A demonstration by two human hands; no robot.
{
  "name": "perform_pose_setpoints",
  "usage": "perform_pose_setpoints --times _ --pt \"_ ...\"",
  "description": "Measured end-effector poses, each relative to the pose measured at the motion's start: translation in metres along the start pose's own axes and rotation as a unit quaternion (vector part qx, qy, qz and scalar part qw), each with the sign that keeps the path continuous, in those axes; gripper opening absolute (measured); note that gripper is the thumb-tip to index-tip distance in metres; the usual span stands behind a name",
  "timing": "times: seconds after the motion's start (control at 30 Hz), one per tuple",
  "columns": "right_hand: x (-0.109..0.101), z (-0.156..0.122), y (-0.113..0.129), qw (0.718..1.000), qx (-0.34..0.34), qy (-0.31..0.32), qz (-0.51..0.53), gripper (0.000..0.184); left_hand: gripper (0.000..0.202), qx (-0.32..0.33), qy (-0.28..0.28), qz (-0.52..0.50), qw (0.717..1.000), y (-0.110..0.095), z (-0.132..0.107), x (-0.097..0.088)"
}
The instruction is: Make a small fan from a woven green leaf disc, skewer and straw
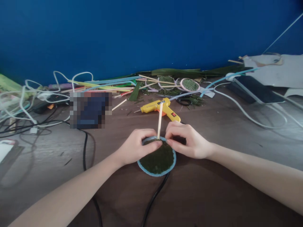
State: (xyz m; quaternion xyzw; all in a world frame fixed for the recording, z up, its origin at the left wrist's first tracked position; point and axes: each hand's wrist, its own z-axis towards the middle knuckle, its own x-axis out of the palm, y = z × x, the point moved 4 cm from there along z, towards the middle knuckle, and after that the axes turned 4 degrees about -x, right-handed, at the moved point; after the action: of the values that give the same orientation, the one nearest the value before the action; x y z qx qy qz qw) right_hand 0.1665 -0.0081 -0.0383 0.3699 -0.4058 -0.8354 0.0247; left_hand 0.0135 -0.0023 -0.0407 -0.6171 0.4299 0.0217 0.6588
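Note:
A round green disc with a light blue rim [158, 162] lies on the brown table [213, 195] in front of me. A thin wooden stick [160, 121] stands upright at the disc's far edge. My left hand [137, 146] is closed, its fingers pinching the base of the stick on the disc's rim. My right hand [187, 140] is closed too, pinching the same spot from the right. A yellow glue gun [161, 108] lies just behind my hands.
Coloured straws [106, 86], green leaves [180, 72] and similar round green discs [189, 84] lie by the blue wall. White cables [35, 94] pile at the left, a black cable [153, 197] runs under the disc, and a phone [258, 90] lies at the right.

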Motion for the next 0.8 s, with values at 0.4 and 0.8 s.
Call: perform_pose_setpoints --times 0.4,0.8 --pt "0.0002 -0.0001 -0.0011 1.0 0.007 -0.004 0.011 0.012 0.025 0.003 0.003 0.002 1.0 0.0006 -0.0005 0.0003" --pt "0.0002 -0.0009 -0.0015 1.0 0.011 0.004 0.013 0.013 0.025 0.005 0.004 0.006 1.0 -0.0011 0.0005 -0.0004"
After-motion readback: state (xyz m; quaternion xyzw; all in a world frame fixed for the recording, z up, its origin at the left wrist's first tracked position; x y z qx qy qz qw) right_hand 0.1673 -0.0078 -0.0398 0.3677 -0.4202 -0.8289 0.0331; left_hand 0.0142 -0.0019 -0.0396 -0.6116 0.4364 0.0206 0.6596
